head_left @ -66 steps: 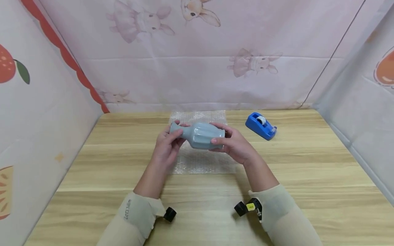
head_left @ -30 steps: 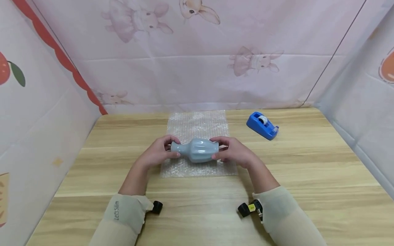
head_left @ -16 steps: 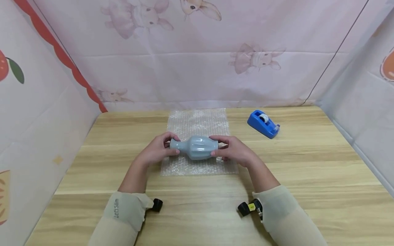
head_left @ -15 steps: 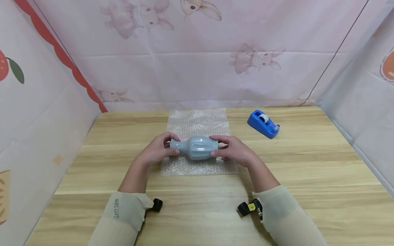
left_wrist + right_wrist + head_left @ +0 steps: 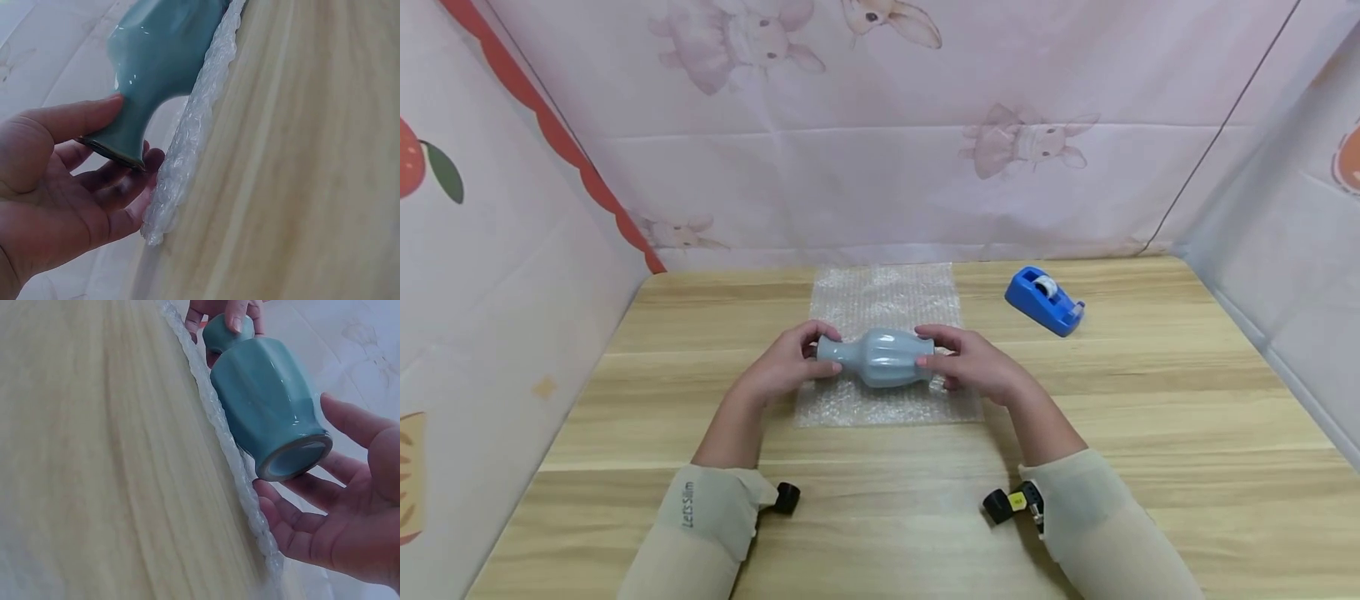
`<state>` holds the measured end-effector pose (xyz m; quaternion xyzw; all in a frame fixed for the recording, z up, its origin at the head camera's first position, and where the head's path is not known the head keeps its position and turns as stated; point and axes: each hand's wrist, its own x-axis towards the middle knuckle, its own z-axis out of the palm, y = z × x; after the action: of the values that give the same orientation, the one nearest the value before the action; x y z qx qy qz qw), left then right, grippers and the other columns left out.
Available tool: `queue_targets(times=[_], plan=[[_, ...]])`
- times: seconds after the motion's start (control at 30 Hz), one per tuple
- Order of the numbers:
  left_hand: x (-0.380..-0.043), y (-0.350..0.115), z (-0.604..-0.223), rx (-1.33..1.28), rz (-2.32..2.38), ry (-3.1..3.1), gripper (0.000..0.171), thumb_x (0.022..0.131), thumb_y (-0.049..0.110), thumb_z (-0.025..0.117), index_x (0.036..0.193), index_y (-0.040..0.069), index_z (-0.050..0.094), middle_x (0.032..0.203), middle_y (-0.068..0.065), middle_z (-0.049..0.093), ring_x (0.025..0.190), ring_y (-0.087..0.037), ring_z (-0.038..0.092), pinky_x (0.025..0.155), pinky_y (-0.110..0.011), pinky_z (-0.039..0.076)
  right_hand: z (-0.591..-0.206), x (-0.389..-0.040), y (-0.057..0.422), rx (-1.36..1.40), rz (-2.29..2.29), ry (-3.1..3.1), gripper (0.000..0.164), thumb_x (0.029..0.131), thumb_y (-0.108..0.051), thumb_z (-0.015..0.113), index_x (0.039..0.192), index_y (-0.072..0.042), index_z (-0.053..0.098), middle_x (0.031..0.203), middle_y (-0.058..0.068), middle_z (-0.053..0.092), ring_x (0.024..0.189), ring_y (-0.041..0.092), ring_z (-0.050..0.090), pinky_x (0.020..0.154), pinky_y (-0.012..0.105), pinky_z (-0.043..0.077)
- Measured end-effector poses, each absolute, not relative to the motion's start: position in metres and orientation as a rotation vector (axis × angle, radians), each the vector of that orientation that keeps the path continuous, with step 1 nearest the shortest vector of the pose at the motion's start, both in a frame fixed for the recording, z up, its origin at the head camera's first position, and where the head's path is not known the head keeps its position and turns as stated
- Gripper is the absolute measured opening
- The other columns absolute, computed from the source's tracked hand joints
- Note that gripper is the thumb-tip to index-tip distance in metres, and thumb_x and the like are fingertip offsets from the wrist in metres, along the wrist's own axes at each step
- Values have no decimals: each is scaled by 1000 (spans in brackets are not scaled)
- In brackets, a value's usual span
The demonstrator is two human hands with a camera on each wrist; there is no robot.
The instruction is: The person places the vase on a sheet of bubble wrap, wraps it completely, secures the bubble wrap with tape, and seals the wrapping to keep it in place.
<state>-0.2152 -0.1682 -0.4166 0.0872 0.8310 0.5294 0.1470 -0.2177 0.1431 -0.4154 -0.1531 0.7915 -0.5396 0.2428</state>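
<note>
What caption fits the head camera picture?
Two hands lay a blue-grey vase on its side on bubble wrap, tape dispenser nearby.

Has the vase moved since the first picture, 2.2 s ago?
Yes. The blue-grey vase has come down and toward the person: it now lies on its side low over the bubble wrap, whose far part shows bare, held at each end by the left hand and right hand.

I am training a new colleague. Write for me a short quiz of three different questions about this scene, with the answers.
1. True or false: the vase stands upright on the bubble wrap.
2. Which end of the vase does the left hand hold?
A. the narrow mouth
B. the wide base
3. Fill in: the blue thing at the far right of the table is a tape ____.

Key
1. False: it lies on its side, between the left hand and the right hand.
2. A
3. dispenser
</note>
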Motion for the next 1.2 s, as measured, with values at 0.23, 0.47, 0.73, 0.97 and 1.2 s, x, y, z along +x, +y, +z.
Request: queue_targets(times=[0.23,0.47,0.73,0.97,1.2], plan=[[-216,-163,-411,237,1454,2404,48,90,22,72,132,9,52,125,-11,56,112,-28,56,88,-36,51,-409,-217,147,-436,-1373,2330,60,92,-40,67,144,-17,48,144,12,50,119,32,58,92,44,53],[-211,-160,-400,352,1264,2592,51,93,35,68,134,10,51,136,-11,53,128,-31,48,103,-49,43,-396,-213,155,-480,-1248,2528,33,88,-36,73,111,-14,63,99,8,62,90,25,57,75,35,49],[-194,-128,-381,687,1175,2953,36,92,20,70,124,8,60,140,-10,53,138,-28,42,115,-46,31,-394,-207,154,-642,-880,2412,17,83,-25,79,81,-16,65,77,0,62,73,17,54,65,31,45],[-182,-98,-392,887,1057,2815,37,91,26,71,125,14,63,149,-6,46,143,-24,36,115,-47,32,-406,-199,145,-633,-651,2358,30,71,-27,88,77,-16,61,77,-1,59,72,16,54,66,31,42],[-177,-91,-397,881,942,2824,40,84,22,79,121,18,64,149,-2,40,141,-23,35,109,-42,40,-408,-197,142,-579,-601,2398,25,72,-16,86,78,-14,62,77,0,59,72,17,53,65,31,41]])
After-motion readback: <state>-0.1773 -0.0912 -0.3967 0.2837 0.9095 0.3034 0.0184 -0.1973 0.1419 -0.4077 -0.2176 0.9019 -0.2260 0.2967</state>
